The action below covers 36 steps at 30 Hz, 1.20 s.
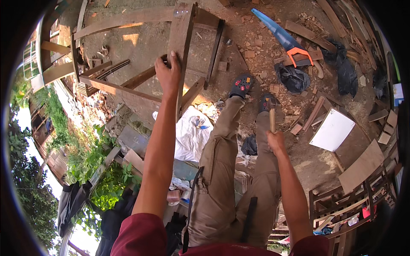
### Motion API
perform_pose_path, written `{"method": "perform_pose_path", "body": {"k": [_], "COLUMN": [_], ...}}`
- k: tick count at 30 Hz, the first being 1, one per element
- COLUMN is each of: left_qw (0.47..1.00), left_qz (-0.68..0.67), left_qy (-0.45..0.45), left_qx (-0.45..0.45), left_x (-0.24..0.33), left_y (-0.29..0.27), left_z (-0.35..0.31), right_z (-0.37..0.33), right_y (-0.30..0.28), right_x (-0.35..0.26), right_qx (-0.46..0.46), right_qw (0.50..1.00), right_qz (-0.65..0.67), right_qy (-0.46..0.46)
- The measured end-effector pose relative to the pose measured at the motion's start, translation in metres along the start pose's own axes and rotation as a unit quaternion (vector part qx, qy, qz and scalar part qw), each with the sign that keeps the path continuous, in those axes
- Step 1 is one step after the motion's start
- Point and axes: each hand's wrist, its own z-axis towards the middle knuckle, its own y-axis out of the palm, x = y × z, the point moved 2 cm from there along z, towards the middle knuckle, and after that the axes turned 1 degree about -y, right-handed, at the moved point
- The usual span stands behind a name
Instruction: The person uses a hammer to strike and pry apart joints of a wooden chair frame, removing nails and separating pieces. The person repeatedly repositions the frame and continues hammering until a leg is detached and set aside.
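Observation:
My left hand (168, 74) is closed on the edge of an upright board of a wooden frame (183, 32), with the thumb lying along the wood. The frame is made of long brown planks; nail heads show at the board's far end. In my right hand (276, 141), held low in front of my right leg, is a hammer (273, 121), gripped by its pale wooden handle. The hammer's head is hard to make out against my dark shoe (267, 102). The hammer is apart from the frame.
A blue handsaw (279, 35) with an orange handle lies at the far right among wood chips. Black plastic bags (292, 78), a white panel (332, 130) and offcuts lie on the right. A white sack (192, 134) is beside my left leg. Plants (102, 179) grow at left.

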Motion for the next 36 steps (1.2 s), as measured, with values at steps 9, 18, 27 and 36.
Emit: {"method": "perform_pose_path", "body": {"k": [9, 18, 27, 36], "left_qw": [0.994, 0.992, 0.983, 0.957], "left_qz": [0.106, -0.040, 0.024, -0.257], "left_qy": [0.003, 0.072, 0.150, 0.091], "left_qx": [0.008, 0.095, 0.102, 0.097], "left_x": [-0.038, -0.052, -0.155, -0.169], "left_y": [-0.010, -0.018, -0.053, -0.042], "left_z": [-0.069, -0.075, -0.120, -0.133], "right_z": [0.046, 0.104, 0.168, 0.246], "right_y": [-0.061, -0.057, 0.036, 0.215], "right_x": [0.032, -0.019, -0.160, -0.196], "right_qx": [0.057, 0.098, -0.035, -0.127], "right_qw": [0.998, 0.916, 0.468, 0.065], "right_qz": [0.000, -0.330, -0.675, -0.742], "right_qy": [-0.030, -0.206, -0.569, -0.655]}}
